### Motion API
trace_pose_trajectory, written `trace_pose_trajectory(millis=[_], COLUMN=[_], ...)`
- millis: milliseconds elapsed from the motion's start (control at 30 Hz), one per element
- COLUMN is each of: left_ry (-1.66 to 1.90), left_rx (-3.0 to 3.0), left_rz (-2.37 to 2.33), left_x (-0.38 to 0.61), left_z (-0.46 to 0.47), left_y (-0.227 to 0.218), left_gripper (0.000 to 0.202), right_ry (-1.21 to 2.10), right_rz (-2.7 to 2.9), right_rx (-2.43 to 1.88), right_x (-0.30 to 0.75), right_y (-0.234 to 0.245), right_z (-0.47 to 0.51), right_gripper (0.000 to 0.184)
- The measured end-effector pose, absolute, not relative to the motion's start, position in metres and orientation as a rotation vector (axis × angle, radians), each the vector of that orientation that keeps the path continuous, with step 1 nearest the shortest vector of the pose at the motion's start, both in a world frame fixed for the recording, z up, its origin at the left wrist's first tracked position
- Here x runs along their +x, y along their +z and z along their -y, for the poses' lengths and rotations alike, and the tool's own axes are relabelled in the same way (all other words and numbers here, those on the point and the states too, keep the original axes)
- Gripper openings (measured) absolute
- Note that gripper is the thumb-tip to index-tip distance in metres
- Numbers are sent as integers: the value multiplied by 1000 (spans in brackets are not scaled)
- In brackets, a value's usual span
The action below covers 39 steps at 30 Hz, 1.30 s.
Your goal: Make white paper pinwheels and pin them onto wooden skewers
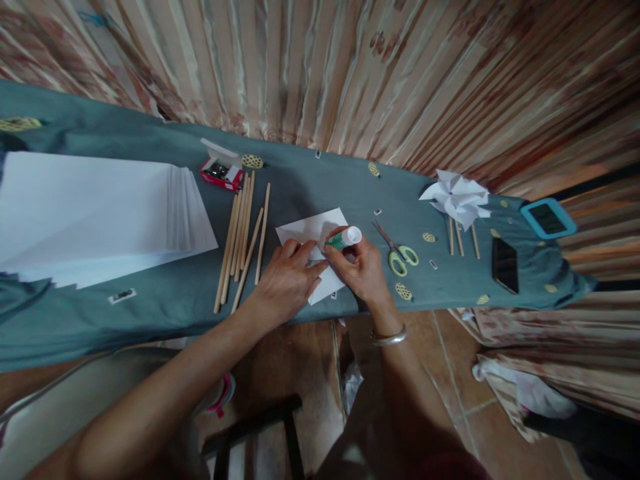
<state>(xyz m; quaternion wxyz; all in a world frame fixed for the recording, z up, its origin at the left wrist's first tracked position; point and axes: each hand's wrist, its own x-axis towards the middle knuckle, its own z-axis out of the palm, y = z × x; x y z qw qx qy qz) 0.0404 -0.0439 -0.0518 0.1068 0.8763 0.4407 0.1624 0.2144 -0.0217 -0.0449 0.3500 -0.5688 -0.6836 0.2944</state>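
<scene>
A white paper [320, 225] with cut or folded flaps lies on the teal cloth in front of me. My left hand [289, 283] rests on its left part, fingers bent and closed on the paper near its middle. In my right hand [364, 270] is a glue stick [345, 237] with a green label and a white end, tilted low over the paper's middle. The fingers hide its tip, so I cannot tell whether it touches. To the right of this hand lie scissors [399, 256] with light green handles.
Several wooden sticks [240, 233] lie left of the paper, below a small open red box [221, 172]. A stack of white sheets [95, 207] covers the far left. Rightward are paper pinwheels [457, 197] on sticks, a phone [505, 265] and a blue-framed device [549, 218].
</scene>
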Motion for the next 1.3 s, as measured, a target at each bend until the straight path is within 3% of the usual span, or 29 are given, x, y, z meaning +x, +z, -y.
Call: trace_pose_trajectory(millis=[1300], left_ry=[367], left_rx=[2584], left_rz=[-1332], left_x=[42], left_z=[44], left_y=[-45], left_gripper=[34], right_ry=[764], right_rz=[1821], right_rx=[-1426], right_x=[210], right_y=[-43], right_z=[22], right_gripper=[19])
